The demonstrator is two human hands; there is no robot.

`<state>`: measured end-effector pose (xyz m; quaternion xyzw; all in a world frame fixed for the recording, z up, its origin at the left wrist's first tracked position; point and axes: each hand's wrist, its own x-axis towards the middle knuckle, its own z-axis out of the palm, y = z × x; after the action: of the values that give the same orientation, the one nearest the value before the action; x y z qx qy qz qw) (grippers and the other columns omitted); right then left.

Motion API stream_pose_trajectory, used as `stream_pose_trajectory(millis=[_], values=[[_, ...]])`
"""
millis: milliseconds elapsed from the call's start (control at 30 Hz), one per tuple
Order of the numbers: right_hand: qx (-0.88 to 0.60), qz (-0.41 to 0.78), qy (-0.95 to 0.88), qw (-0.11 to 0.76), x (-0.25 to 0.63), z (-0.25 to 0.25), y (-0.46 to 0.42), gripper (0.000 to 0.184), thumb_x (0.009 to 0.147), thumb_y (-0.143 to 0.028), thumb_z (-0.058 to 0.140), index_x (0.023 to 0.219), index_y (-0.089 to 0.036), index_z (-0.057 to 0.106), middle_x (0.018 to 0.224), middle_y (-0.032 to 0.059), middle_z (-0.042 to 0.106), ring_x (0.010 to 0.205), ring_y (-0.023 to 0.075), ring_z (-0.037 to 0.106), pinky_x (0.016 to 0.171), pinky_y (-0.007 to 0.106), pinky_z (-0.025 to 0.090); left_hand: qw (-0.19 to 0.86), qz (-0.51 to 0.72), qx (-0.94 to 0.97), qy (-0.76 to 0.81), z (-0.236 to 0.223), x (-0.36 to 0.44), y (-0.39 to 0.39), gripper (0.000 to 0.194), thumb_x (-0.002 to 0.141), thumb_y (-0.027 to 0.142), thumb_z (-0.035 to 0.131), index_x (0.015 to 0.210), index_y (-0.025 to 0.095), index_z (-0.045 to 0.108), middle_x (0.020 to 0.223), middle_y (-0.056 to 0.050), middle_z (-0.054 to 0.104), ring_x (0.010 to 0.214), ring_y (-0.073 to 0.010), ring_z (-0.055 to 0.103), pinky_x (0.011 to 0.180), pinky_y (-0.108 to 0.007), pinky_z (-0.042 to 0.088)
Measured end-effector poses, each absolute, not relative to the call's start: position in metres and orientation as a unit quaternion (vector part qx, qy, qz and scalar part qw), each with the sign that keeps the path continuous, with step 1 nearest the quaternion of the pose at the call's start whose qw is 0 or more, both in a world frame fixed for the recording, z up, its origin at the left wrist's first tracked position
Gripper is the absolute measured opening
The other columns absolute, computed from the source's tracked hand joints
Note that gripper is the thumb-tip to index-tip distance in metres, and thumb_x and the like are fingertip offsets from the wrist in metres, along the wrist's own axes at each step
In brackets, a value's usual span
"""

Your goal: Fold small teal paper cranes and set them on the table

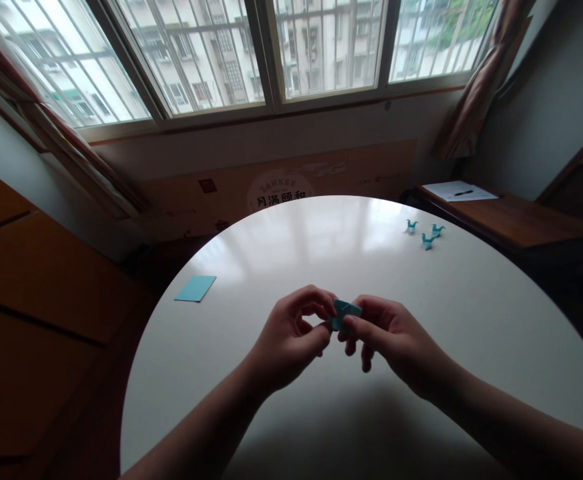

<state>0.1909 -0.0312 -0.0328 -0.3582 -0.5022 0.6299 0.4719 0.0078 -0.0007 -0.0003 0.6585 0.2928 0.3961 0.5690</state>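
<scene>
Teal paper (344, 311) — lower part seemingly behind right hand (400, 335).

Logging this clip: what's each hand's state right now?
Left hand: closed, pinching the folded blue paper.
Right hand: closed, pinching the same paper.

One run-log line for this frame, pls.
left hand: pinching folded teal paper | right hand: pinching same piece | white table: three folded paper birds far right, flat teal paper left
</scene>
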Motion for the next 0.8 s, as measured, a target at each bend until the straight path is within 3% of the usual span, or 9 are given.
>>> stream_pose_trajectory(millis=[167, 333, 567, 800], values=[[-0.384, 0.584, -0.535, 0.474, 0.191, -0.034, -0.033, 0.023, 0.092, -0.038, 0.07, 0.086, -0.016, 0.066, 0.076, 0.0028, 0.065, 0.067, 0.014, 0.062, 0.049, 0.02, 0.05, 0.551, 0.387, 0.68, 0.29, 0.001, 0.007, 0.001, 0.006, 0.082, 0.013, 0.068, 0.084, 0.015, 0.063, 0.088, -0.004, 0.063, 0.076, -0.0148, 0.062, 0.047, -0.016, 0.049], [-0.386, 0.576, -0.547, 0.469, 0.189, -0.032, -0.034, 0.021, 0.092, -0.036, 0.069, 0.087, -0.016, 0.068, 0.08, 0.0043, 0.067, 0.069, 0.0147, 0.063, 0.049, 0.02, 0.049, 0.561, 0.382, 0.674, 0.292, -0.002, 0.005, 0.003, 0.013, 0.085, 0.022, 0.073, 0.083, 0.014, 0.063, 0.083, -0.005, 0.065, 0.071, -0.0142, 0.063, 0.045, -0.016, 0.048], [-0.402, 0.551, -0.565, 0.464, 0.19, -0.032, -0.036, 0.024, 0.097, -0.039, 0.062, 0.095, -0.016, 0.07, 0.08, 0.0061, 0.068, 0.073, 0.0173, 0.064, 0.048, 0.021, 0.05, 0.615, 0.407, 0.601, 0.307, -0.009, 0.008, 0.005, 0.014, 0.083, 0.018, 0.075, 0.087, 0.014, 0.062, 0.076, -0.003, 0.068, 0.064, -0.0146, 0.065, 0.042, -0.017, 0.049], [-0.42, 0.522, -0.573, 0.471, 0.191, -0.031, -0.036, 0.025, 0.094, -0.041, 0.065, 0.092, -0.017, 0.071, 0.075, 0.0037, 0.065, 0.068, 0.016, 0.062, 0.047, 0.02, 0.049, 0.632, 0.432, 0.56, 0.318, -0.011, 0.014, 0.003, 0.015, 0.084, 0.015, 0.074, 0.091, 0.016, 0.061, 0.074, -0.001, 0.07, 0.063, -0.0149, 0.067, 0.042, -0.017, 0.05]])
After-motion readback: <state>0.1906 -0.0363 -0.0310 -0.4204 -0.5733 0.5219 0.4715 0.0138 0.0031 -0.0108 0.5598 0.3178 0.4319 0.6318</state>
